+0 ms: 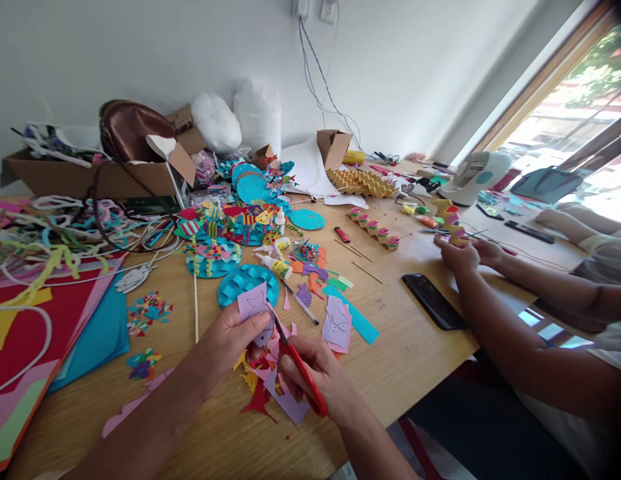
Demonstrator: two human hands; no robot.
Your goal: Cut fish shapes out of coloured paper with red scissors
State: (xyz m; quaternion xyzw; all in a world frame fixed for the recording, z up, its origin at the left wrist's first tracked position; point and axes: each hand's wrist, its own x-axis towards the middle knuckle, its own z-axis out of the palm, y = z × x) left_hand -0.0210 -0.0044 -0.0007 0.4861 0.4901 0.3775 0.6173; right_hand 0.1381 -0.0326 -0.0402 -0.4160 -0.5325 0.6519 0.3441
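Pinched between the thumb and fingers of my left hand (243, 333) is a piece of lilac paper (252, 301) with a drawn outline on it. My right hand (315, 373) is closed around red-handled scissors (306, 375), whose dark blades meet the paper's right edge. Beneath both hands lies a pile of paper scraps (257, 400) in red, yellow and lilac. Just beyond them sits a blue woven paper disc (249, 285). To the right, more lilac paper with a drawn shape (336, 323) rests on a pink sheet, close to a blue paper strip (357, 320).
Glue bottles (276, 265), a pen (303, 303) and decorated paper fish (210, 227) crowd the middle. Coloured sheets (90, 340) cover the left side. On the right, a black phone (433, 301) lies near a co-worker's hands (457, 253), which hold a yellow and pink piece. A sewing machine (473, 177) stands behind.
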